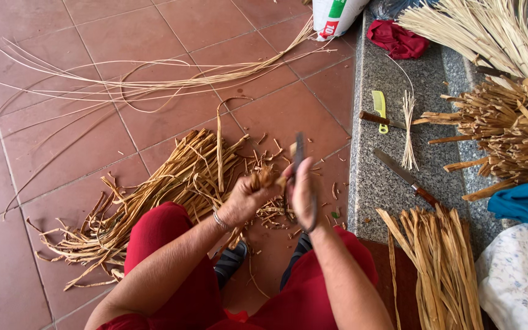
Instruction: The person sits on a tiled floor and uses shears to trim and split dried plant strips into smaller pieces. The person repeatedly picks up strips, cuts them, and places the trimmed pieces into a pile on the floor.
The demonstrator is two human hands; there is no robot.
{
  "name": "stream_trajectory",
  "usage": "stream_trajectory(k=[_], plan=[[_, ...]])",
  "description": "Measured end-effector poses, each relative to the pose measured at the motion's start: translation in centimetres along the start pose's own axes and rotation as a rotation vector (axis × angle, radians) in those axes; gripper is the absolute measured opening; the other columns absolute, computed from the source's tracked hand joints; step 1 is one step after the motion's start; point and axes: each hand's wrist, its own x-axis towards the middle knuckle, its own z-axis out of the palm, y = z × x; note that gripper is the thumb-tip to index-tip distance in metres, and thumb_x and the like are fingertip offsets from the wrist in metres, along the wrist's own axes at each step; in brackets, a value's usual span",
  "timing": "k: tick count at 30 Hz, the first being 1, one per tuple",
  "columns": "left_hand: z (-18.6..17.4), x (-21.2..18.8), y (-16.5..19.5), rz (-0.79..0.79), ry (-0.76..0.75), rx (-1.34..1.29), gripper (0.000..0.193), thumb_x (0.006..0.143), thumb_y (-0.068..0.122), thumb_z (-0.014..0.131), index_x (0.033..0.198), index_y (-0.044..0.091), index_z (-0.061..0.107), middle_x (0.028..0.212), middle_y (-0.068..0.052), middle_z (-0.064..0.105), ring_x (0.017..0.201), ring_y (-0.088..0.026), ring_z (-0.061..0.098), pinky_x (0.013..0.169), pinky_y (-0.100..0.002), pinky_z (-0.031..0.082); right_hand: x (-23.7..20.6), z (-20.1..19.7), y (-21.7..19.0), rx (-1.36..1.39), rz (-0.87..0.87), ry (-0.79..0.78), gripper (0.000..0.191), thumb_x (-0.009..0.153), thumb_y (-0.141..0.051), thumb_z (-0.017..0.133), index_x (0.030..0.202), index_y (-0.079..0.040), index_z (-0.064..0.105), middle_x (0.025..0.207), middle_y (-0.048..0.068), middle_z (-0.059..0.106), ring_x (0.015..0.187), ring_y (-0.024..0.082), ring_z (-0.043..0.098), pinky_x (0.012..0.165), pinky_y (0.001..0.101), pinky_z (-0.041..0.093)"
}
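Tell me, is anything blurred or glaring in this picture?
In the head view, the right hand and its knife are smeared by motion blur; the left hand and floor strips are sharper; daylight is soft and even, without glare, and edges bow slightly.

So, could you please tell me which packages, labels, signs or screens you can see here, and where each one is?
White sack: at the top edge of the view, standing on the red tiled floor against the end of the grey stone ledge; a soft plastic bag, white with red and green printing, only its lower part in view.
No signs, screens or separate labels are in view.
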Motion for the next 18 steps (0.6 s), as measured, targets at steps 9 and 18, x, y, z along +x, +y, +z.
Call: stream_trajectory(k=[9, 18], plan=[[-4.0, 0.5, 15.0, -0.077, 0.509, 0.228, 0.016, 0.105, 0.026, 0.067, 0.104, 0.01, 0.065, 0.076, -0.005, 0.067, 0.058, -0.014, 0.066, 0.049, -0.031, 0.053, -1.0, -4.5, -1.5, 0.186, 0.083, 0.121, 0.074, 0.1, -0.074, 0.03, 0.099, -0.007, 0.06, 0.062, -0.006, 0.045, 0.049, 0.003, 0.038, 0.042, 0.02, 0.031], [-9.6, -4.2, 31.6, 0.203, 0.636, 1.544, 0.016, 0.108, 0.026, 0.066, 0.114, 0.011, 0.062, 0.076, -0.001, 0.061, 0.059, -0.014, 0.057, 0.052, -0.033, 0.046, -1.5, -5.7, -2.4, 0.244, -0.02, 0.129, 0.072, 0.104, -0.071, 0.032, 0.106, -0.004, 0.058, 0.063, -0.003, 0.046, 0.049, 0.005, 0.04, 0.044, 0.0219, 0.032]])
